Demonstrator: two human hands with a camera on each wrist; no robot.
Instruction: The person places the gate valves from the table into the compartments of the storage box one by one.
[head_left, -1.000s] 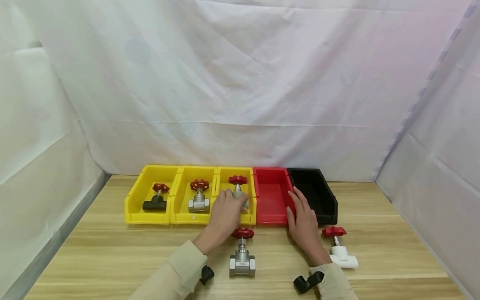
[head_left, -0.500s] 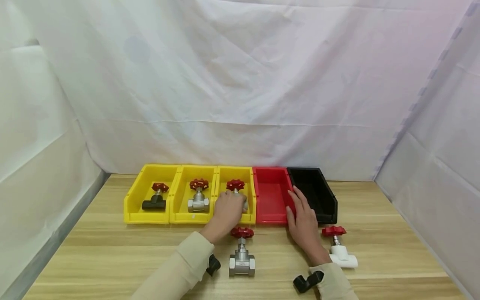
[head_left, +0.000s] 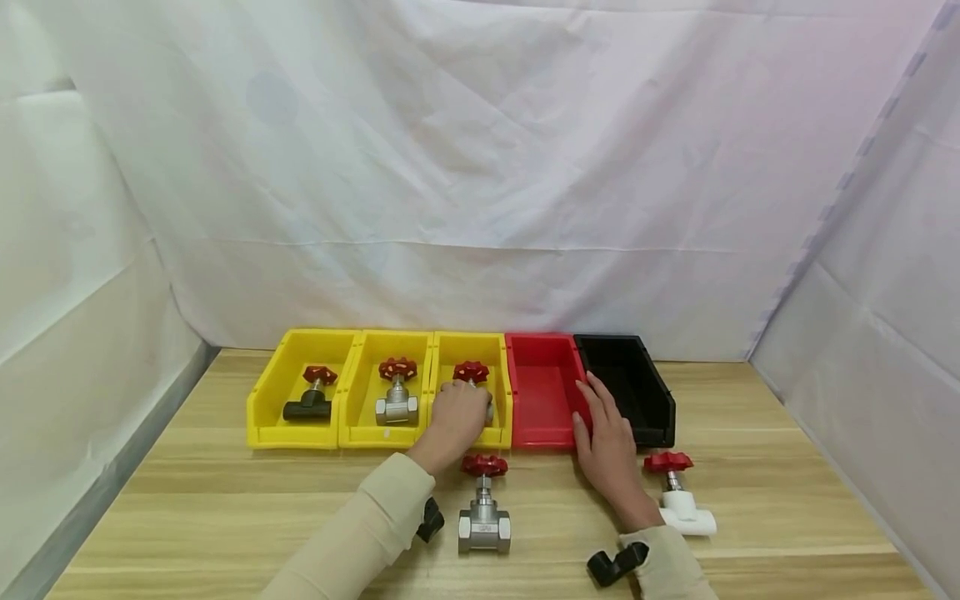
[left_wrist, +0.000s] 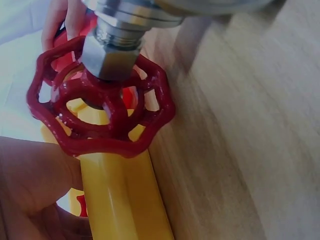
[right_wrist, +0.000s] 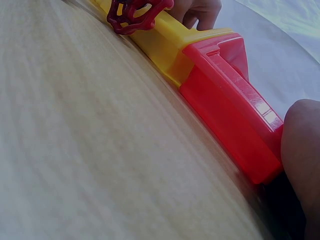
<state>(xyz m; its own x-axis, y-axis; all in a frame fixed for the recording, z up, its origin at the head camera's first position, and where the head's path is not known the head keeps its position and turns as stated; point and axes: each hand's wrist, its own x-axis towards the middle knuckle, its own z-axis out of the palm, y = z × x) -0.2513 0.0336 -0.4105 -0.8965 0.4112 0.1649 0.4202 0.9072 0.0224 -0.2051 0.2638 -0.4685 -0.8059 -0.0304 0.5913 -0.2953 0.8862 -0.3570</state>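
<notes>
My left hand (head_left: 459, 414) reaches into the third yellow bin (head_left: 497, 439) and holds a gate valve with a red handwheel (head_left: 471, 372). The fingers cover most of its pale body. My right hand (head_left: 606, 433) rests, fingers extended, on the shared edge of the red bin (head_left: 543, 437) and the black bin (head_left: 660, 439). A steel gate valve (head_left: 483, 525) stands on the table below the left hand; its red handwheel (left_wrist: 112, 117) looms large in the left wrist view. Part of the left hand (left_wrist: 35, 185) shows behind it.
The first yellow bin (head_left: 294, 437) has a black-bodied valve (head_left: 307, 406) in it. A steel valve (head_left: 397, 408) sits in the second yellow bin (head_left: 378, 439). Right of my right forearm lies a white valve (head_left: 686, 517). White cloth (head_left: 480, 183) hangs behind the bins.
My left hand has lowered the valve a little into the third yellow bin, its handwheel dropping slightly and shifting left. My right hand stays put.
</notes>
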